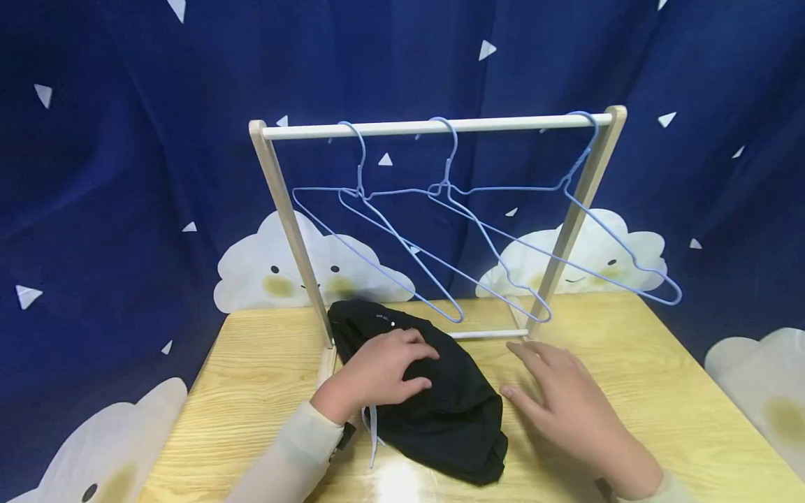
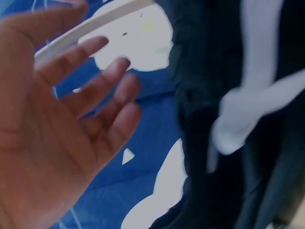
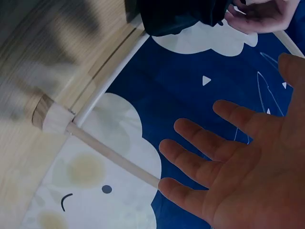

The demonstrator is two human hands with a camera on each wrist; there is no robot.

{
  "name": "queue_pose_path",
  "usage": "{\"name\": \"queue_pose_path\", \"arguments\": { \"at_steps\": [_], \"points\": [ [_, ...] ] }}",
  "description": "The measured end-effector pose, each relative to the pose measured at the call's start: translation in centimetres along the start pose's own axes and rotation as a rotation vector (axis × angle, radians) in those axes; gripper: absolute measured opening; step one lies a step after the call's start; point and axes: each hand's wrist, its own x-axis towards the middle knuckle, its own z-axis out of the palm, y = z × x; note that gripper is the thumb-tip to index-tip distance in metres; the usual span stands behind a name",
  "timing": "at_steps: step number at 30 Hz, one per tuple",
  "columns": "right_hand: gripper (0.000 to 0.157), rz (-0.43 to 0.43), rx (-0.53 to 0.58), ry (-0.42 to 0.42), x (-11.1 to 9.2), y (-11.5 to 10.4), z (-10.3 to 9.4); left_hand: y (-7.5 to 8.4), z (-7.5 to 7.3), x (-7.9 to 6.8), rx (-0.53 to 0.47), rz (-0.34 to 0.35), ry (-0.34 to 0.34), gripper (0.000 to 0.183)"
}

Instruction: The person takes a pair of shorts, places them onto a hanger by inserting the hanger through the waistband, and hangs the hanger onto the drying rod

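Observation:
A black garment with a white drawstring lies bunched on the table below the rack, its full shape hidden in folds. Over its left part is my left hand, fingers loosely bent and gripping nothing. In the left wrist view, a gap separates these fingers from the dark cloth and its knotted white cord. My right hand hovers to the right of the garment, fingers spread and holding nothing. The right wrist view shows its palm bare, with the black cloth farther off.
A wooden rack stands on the table. From its top bar hang three blue wire hangers, at the left, middle and right. Behind is a dark blue curtain with clouds and triangles.

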Motion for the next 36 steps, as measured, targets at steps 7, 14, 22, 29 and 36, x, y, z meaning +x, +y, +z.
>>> {"name": "queue_pose_path", "arguments": {
  "at_steps": [7,14,22,29,36],
  "points": [
    [0.064,-0.031,-0.015,0.001,-0.1,-0.6,0.6,0.6,2.9,-0.5,-0.027,-0.015,-0.247,0.064],
    [0.062,-0.041,-0.004,-0.001,0.0,-1.5,0.8,1.2,4.0,-0.5,0.075,-0.003,-0.23,0.045],
    [0.054,-0.094,0.022,0.012,0.2,-3.3,1.1,1.4,2.6,-0.7,0.036,-0.023,-0.111,0.013],
    [0.058,-0.152,0.042,0.011,0.9,-5.3,1.5,2.6,0.6,-1.2,0.139,-0.029,-0.015,0.007],
    [0.063,-0.22,0.054,0.025,2.1,-7.3,2.2,4.0,-1.4,-1.7,0.198,-0.023,0.062,0.006]
  ]
}}
